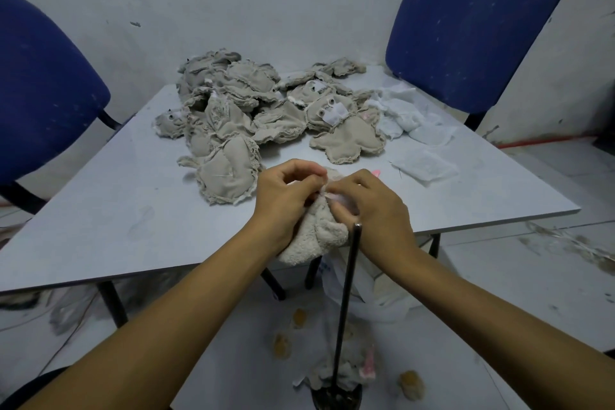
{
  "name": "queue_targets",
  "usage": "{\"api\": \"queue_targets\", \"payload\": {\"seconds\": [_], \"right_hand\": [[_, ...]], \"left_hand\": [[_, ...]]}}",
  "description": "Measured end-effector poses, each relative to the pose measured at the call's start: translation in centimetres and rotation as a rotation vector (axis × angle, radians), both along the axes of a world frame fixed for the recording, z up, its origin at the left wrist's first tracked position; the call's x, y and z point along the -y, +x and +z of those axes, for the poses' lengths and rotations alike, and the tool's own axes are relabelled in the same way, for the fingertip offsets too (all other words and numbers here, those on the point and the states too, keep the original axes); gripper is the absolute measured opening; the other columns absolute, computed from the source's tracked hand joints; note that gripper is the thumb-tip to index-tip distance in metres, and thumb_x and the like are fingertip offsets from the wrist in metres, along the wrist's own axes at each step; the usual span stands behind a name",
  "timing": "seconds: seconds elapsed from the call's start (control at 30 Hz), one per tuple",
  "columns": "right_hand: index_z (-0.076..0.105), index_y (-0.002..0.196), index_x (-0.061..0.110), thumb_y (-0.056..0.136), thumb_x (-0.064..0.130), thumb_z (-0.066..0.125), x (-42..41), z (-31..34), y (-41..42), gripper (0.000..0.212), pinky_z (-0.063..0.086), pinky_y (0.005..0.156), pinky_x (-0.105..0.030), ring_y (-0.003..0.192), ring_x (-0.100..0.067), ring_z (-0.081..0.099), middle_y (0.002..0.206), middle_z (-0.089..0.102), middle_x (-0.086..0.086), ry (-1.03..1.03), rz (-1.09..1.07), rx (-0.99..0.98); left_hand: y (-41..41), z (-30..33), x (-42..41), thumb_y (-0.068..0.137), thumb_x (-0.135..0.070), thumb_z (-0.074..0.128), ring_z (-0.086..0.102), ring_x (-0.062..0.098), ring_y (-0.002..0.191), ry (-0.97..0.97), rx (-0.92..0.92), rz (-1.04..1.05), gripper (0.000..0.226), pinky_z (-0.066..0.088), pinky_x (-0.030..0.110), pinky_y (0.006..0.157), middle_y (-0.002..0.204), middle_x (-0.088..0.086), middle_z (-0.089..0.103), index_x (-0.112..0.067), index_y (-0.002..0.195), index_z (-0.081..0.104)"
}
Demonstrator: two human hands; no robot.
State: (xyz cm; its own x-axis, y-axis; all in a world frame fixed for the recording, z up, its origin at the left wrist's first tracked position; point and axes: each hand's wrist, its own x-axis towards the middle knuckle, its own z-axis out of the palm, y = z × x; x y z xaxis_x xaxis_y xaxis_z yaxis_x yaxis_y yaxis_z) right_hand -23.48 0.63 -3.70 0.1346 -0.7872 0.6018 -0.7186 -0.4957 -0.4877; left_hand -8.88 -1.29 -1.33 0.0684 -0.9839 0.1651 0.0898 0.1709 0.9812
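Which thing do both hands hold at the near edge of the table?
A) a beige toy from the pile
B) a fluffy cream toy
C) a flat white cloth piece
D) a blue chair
B: the left hand and the right hand both pinch the top of the fluffy cream toy, while the pile lies farther back on the table.

Beige toy skins (266, 110) lie piled on the table (100, 210), with white cloth (409, 116) just beside them. The left chair (43, 93) and right chair (472, 27) are blue.

head-worn camera, looking forward and down, close over table (100, 216)
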Motion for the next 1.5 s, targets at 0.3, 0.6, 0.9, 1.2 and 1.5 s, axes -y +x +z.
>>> {"api": "queue_targets", "payload": {"seconds": [0.3,0.6,0.9,1.2,1.5], "right_hand": [[0.06,0.128,0.02,0.091,0.027,0.071,-0.1,-0.3,-1.0,0.039,0.052,0.08,-0.031,0.095,-0.015,0.062,0.106,0.064,0.003,0.024,0.091,0.093],[0.072,0.109,0.015,0.086,0.019,0.076,0.2,-0.1,-0.7,0.023,0.049,0.076,-0.029,0.085,-0.017,0.058,0.093,0.059,0.0,-0.017,0.006,0.193],[0.065,0.121,0.009,0.088,0.012,0.071,-0.1,-0.6,-0.7,0.033,0.052,0.075,-0.039,0.097,-0.026,0.058,0.108,0.066,-0.005,-0.088,0.078,-0.012],[0.063,0.131,0.025,0.099,0.03,0.049,0.2,0.0,-0.3,0.035,0.051,0.068,-0.039,0.098,-0.02,0.053,0.119,0.05,-0.004,0.046,0.037,-0.154],[0.068,0.119,0.012,0.09,0.01,0.063,0.1,0.5,-0.9,0.03,0.052,0.08,-0.044,0.093,-0.028,0.061,0.113,0.066,-0.006,-0.002,0.182,-0.067]], "left_hand": [[-0.2,0.0,0.5,0.083,0.007,0.066,0.06,0.017,0.067,-0.017,0.045,0.043,0.029,0.053,0.028,0.064,0.074,0.006,0.068,-0.018,0.071,0.073],[-0.2,-0.1,0.5,0.082,0.007,0.068,0.06,0.012,0.062,-0.006,0.01,0.02,0.03,0.051,0.021,0.059,0.072,0.005,0.068,-0.02,0.069,0.073],[-0.1,-0.1,0.4,0.083,0.01,0.065,0.058,0.007,0.055,0.011,-0.033,0.05,0.022,0.048,0.019,0.053,0.068,0.002,0.067,-0.01,0.075,0.07],[-0.3,-0.5,0.3,0.081,0.009,0.065,0.063,0.011,0.067,-0.124,0.133,0.129,0.026,0.053,0.024,0.063,0.07,-0.001,0.069,-0.014,0.072,0.071],[0.0,-0.7,0.3,0.081,0.006,0.066,0.063,0.012,0.067,-0.13,0.195,0.19,0.028,0.053,0.03,0.065,0.07,-0.003,0.07,-0.019,0.07,0.071]]}}
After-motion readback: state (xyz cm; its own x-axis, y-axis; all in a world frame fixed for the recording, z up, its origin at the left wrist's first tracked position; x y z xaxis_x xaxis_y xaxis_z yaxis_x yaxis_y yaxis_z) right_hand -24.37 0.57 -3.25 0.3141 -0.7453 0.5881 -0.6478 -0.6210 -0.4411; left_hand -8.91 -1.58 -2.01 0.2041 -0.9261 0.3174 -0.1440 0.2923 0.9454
